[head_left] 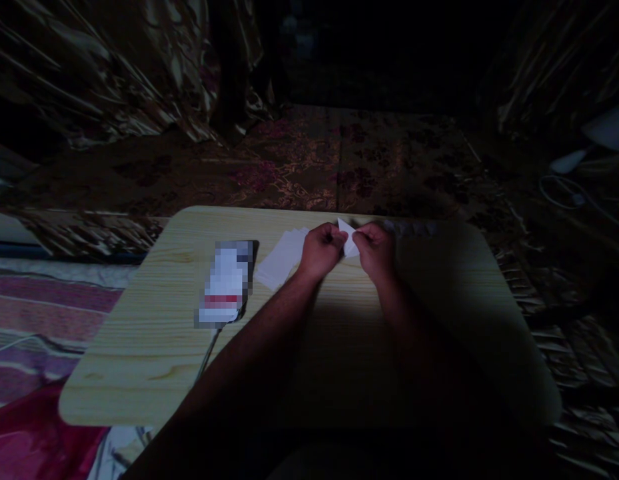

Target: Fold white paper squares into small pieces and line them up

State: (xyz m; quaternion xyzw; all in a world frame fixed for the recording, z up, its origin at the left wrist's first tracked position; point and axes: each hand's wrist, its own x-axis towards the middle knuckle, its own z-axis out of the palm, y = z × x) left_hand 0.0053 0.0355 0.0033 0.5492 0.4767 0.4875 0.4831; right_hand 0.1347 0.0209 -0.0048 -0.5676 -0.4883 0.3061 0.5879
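Observation:
Between my two hands is a small white piece of folded paper [350,248], with a pointed corner sticking up. My left hand [321,252] pinches its left side between thumb and fingers. On the right side, my right hand [376,250] grips the same paper, fingers curled. Just left of my left hand lie several overlapping white paper sheets [282,259] on the table. Beyond my right hand, a row of small pale folded pieces [412,229] sits in shadow near the far edge; their exact shape is hard to make out.
The light wooden table [139,313] has rounded corners. A blurred-out phone-like device [224,280] with a cable [206,360] lies on its left half. Behind stands a surface under patterned brown cloth [309,167]. A white lamp [606,130] is at the far right, striped bedding [44,307] at left.

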